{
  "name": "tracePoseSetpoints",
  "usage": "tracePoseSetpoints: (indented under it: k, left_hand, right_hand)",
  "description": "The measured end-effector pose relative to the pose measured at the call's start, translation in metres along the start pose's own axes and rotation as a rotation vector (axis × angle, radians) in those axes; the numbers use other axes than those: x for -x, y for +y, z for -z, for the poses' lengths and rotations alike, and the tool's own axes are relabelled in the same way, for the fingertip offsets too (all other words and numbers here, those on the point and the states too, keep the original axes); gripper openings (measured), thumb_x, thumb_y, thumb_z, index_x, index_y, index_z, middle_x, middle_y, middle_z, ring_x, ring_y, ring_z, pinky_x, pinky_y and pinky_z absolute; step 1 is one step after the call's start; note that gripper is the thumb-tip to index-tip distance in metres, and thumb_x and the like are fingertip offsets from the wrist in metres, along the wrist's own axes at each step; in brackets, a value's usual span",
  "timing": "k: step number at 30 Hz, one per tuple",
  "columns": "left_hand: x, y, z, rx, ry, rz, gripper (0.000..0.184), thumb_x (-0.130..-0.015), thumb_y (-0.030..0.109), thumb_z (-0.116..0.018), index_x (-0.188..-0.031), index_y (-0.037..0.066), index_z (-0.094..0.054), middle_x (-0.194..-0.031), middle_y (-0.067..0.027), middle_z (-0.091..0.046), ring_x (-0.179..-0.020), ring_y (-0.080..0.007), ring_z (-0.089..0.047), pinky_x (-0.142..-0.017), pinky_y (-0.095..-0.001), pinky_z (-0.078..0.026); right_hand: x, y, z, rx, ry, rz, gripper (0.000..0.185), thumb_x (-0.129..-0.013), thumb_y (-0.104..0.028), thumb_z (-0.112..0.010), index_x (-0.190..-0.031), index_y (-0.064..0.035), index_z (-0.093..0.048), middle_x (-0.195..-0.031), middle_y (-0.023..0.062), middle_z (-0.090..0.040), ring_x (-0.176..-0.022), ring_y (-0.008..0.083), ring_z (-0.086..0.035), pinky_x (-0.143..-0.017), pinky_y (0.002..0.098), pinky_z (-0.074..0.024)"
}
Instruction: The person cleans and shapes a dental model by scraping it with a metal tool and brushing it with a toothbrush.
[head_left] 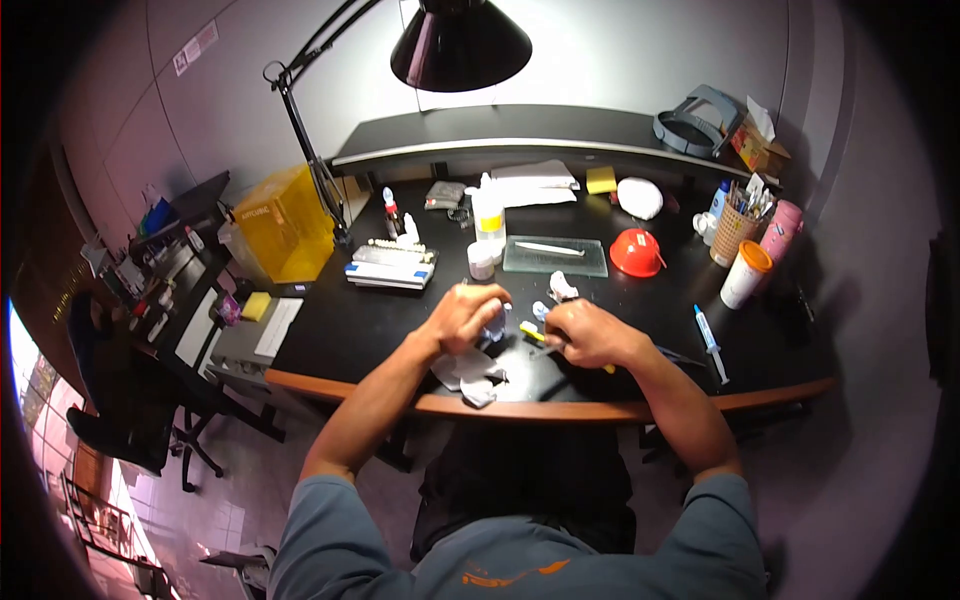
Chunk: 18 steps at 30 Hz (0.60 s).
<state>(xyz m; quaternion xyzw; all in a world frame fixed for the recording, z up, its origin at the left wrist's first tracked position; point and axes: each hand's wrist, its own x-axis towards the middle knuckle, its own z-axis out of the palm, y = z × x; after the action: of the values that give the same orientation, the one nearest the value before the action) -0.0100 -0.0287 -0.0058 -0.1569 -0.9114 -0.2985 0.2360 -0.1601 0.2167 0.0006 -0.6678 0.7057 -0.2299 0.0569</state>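
My left hand (465,318) is closed over the near middle of the desk, its fingers curled round a small pale bluish piece (494,326) whose kind I cannot make out. My right hand (590,332) is closed a little to the right, fingers pinched together. A thin tool tip seems to stick out on its left side, too small to name. Beside the right fingers lies a yellow-ended item (532,330). Crumpled white tissue (470,372) lies below my left hand at the desk edge, and another wad (562,287) sits beyond my right hand.
A glass slab (555,262) with a white stick, a red bowl (637,252), a white bottle (489,215) and a small jar (481,262) stand behind. Rightward are a blue syringe (710,340) and an orange-lidded canister (746,275). A black lamp (460,50) hangs above.
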Motion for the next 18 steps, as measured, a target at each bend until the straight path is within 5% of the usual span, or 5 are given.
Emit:
tracePoseSetpoints:
  k: [6, 8, 10, 18]
  left_hand:
    - [0.001, -0.004, -0.004, 0.148, 0.068, 0.051, 0.061, -0.107, 0.046, -0.036, -0.111, -0.002, -0.074, -0.064, -0.0104, -0.052, -0.060, -0.0190, -0.052, -0.060, -0.0357, -0.041]
    - [0.000, -0.005, -0.007, 0.150, 0.089, 0.010, 0.060, -0.108, 0.044, -0.037, -0.110, -0.003, -0.073, -0.063, -0.0086, -0.049, -0.058, -0.0186, -0.048, -0.058, -0.0355, -0.038]
    - [0.001, 0.001, 0.000, 0.144, 0.012, 0.083, 0.049, -0.107, 0.038, -0.043, -0.109, -0.001, -0.073, -0.081, -0.0224, -0.069, -0.073, -0.0349, -0.069, -0.069, -0.0407, -0.053]
    - [-0.001, 0.005, -0.004, 0.181, -0.003, 0.012, 0.051, -0.106, 0.037, -0.040, -0.107, -0.002, -0.074, -0.064, -0.0145, -0.055, -0.056, -0.0259, -0.055, -0.058, -0.0377, -0.043]
  right_hand:
    - [-0.002, -0.012, 0.005, -0.082, -0.012, 0.040, 0.009, -0.088, 0.003, -0.062, -0.097, 0.0017, -0.059, -0.091, 0.0237, -0.067, -0.091, 0.0461, -0.065, -0.080, 0.0524, -0.0499]
    - [-0.002, -0.014, 0.004, -0.113, 0.002, 0.081, 0.012, -0.088, 0.005, -0.061, -0.098, 0.0018, -0.056, -0.090, 0.0234, -0.066, -0.091, 0.0457, -0.064, -0.080, 0.0518, -0.0491]
    - [-0.003, -0.022, 0.002, -0.159, 0.020, 0.094, 0.014, -0.087, 0.007, -0.060, -0.099, 0.0015, -0.055, -0.091, 0.0230, -0.065, -0.092, 0.0456, -0.063, -0.080, 0.0512, -0.0486]
    - [-0.006, -0.029, -0.012, -0.099, 0.007, -0.006, 0.011, -0.090, 0.001, -0.062, -0.101, 0.0011, -0.058, -0.099, 0.0233, -0.068, -0.100, 0.0464, -0.065, -0.084, 0.0544, -0.0499]
